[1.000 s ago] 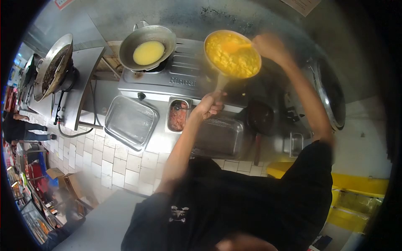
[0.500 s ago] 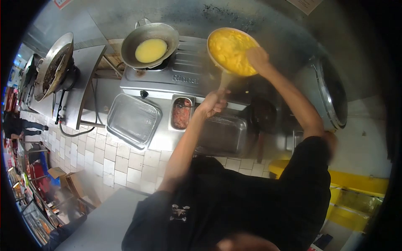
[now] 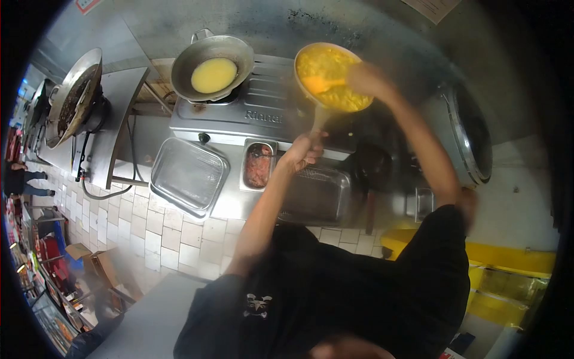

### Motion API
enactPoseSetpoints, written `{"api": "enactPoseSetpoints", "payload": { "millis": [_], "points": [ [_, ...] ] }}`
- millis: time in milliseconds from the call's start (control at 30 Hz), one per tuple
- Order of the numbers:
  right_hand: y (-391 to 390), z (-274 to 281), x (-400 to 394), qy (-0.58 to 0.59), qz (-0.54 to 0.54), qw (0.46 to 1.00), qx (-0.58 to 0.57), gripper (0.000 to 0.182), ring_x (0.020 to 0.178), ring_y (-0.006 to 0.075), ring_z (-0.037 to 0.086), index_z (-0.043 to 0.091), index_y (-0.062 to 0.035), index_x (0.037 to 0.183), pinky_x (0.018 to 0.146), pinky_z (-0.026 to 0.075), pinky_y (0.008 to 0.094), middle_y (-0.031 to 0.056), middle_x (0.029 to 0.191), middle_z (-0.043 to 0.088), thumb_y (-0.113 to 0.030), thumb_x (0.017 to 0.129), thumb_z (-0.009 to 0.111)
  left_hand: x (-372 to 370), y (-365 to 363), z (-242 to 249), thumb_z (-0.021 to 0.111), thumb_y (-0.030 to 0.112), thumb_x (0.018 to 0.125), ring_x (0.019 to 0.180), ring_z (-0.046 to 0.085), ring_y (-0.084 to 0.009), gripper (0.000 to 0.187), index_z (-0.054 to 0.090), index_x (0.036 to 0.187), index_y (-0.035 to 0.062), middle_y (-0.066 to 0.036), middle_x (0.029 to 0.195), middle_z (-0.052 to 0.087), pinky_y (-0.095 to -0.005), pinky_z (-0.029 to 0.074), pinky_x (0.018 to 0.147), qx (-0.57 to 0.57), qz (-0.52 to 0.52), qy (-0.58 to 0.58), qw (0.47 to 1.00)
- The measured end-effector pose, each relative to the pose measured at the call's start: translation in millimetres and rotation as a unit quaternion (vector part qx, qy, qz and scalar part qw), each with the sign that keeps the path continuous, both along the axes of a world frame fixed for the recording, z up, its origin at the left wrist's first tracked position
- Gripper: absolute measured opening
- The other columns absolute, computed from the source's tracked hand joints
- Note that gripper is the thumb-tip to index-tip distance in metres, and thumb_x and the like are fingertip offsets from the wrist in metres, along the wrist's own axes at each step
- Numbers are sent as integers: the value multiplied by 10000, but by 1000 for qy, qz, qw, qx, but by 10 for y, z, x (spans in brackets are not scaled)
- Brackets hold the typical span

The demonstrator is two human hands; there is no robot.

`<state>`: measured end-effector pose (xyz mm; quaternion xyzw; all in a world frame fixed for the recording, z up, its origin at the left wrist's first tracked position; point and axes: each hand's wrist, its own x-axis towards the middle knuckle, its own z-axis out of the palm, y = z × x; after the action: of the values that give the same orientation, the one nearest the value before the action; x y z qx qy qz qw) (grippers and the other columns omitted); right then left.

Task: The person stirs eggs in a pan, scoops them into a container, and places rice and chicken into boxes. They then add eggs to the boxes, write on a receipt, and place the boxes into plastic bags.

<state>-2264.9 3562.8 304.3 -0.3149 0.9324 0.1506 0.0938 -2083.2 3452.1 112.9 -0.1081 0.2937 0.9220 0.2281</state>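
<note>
Looks like the stirring step. Gripping the handle [image 3: 321,119] of the one pan [image 3: 309,98] with the left hand [image 3: 301,151], fingers wrapped closed around it. Seemingly gripping one orange spatula [image 3: 317,84] with the right hand [image 3: 368,81]; too blurred to make out each finger. Resting the spatula blade in the yellow mixture [image 3: 338,100].

Find the pan over the right part of the one stove [image 3: 266,99]; can't tell whether touching a burner. For the next move, would judge: need a firm handle grip and a sweep through the mixture, staying inside the rim. Could slop over if tilted too far.

Count two woks clearly: one on the stove's left side [image 3: 239,54] with yellow liquid [image 3: 213,75], one with dark contents [image 3: 89,63] over the far-left surface [image 3: 128,90]; can't rule out more beyond. Count two shallow trays, left [image 3: 189,173] and right [image 3: 315,191], plus one steel container [image 3: 246,173] of reddish food [image 3: 259,164] between them
</note>
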Motion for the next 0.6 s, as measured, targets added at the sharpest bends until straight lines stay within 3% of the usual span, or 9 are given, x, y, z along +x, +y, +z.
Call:
{"api": "enactPoseSetpoints", "payload": {
  "millis": [67,200,267,433,600],
  "points": [
    [-133,-300,164,22,90,995,-39,194,881,354,694,708,6,915,753,553,442,215,918,697,-99,804,588,10,0,23,398,302,1049,436,296,-21,295,484,1210,69,35,656,376,-169,192,347,-4,3,-3,1000],
    [-279,-978,253,103,108,985,-86,189,872,348,698,711,11,878,750,555,441,204,891,700,-65,833,544,15,9,41,394,301,1050,436,291,-24,298,480,1213,67,32,656,375,-173,194,351,-17,7,-9,1000],
    [-259,-1103,118,142,61,983,-96,227,885,345,699,709,23,881,759,555,440,205,912,702,-65,865,501,31,28,-7,391,300,1051,436,288,-26,296,480,1211,67,32,657,375,-175,193,352,-12,5,-11,1000],
    [109,-538,-40,146,-5,983,-109,273,955,356,681,716,6,949,811,540,444,215,1003,691,-100,886,473,8,18,8,388,298,1052,435,279,-30,291,481,1199,64,34,654,370,-177,192,353,0,15,-5,1000],
    [378,-519,-221,146,-99,976,-129,294,993,379,663,702,9,982,839,526,459,226,1043,679,-97,898,441,1,19,-6,391,303,1052,433,279,-30,297,486,1194,61,37,646,366,-179,187,351,3,10,-4,1000]
  ]
}}
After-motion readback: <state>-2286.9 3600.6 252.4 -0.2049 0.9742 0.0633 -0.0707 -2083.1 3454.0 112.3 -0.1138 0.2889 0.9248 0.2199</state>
